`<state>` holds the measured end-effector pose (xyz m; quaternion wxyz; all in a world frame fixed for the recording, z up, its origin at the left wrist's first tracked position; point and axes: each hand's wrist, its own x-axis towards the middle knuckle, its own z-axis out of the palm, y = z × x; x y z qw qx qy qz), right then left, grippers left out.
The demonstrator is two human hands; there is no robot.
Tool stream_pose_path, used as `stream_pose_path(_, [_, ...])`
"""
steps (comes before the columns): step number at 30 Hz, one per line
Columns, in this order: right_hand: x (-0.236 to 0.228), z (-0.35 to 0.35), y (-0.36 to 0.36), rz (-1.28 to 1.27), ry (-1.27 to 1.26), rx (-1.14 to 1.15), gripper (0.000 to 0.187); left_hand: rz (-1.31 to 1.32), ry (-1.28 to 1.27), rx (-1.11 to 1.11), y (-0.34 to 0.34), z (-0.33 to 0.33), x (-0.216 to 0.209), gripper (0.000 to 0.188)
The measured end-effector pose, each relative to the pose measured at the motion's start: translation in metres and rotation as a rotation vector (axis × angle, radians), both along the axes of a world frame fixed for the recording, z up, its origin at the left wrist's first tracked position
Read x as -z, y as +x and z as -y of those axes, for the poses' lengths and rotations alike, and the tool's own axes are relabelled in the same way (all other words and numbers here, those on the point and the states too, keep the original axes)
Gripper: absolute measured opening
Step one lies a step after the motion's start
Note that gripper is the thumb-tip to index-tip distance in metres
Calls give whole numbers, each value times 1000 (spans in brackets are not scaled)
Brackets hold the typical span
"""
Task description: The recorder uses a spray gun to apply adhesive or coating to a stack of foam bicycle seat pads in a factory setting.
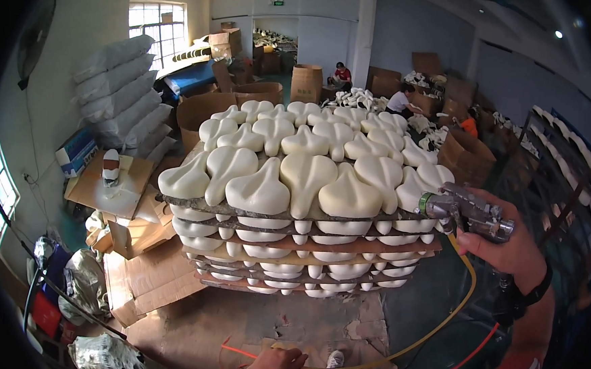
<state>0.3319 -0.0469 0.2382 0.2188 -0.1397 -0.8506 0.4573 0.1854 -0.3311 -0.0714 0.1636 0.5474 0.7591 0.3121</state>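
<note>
My right hand (512, 242), at the right, is wrapped round a metal spray gun (470, 211) with a green ring at its front, pointing left at the stack. A yellow hose (474, 278) runs from the gun down in a curve to the lower middle. My left hand (274, 366) is low at the bottom edge, its fingers curled in where the yellow hose meets it; the grip itself is partly hidden. Before me stand white bicycle saddle pads (308, 177), laid in rows on several stacked boards (283, 255). The top layer lies uncovered.
Cardboard sheets (156, 281) and stacked white sacks (117, 94) stand at the left. A red hose (472, 358) crosses the floor near my feet. A rack (564, 154) with pads is at the right. Two people (402, 103) sit among cartons (466, 154) and pads farther back.
</note>
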Motion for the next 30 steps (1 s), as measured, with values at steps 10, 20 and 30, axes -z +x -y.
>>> stream_pose_path(10, [-3, -117, -33, -67, 71, 45, 47, 23, -19, -35, -1, -89, -6, 19])
stream_pose_path(20, [4, -175, -53, -106, 54, -30, 48, 4, -147, -79, 2, -134, -9, 23])
stream_pose_path(30, [15, -176, -47, -86, 65, -1, 43, -5, -133, 15, 3, -121, 16, 13])
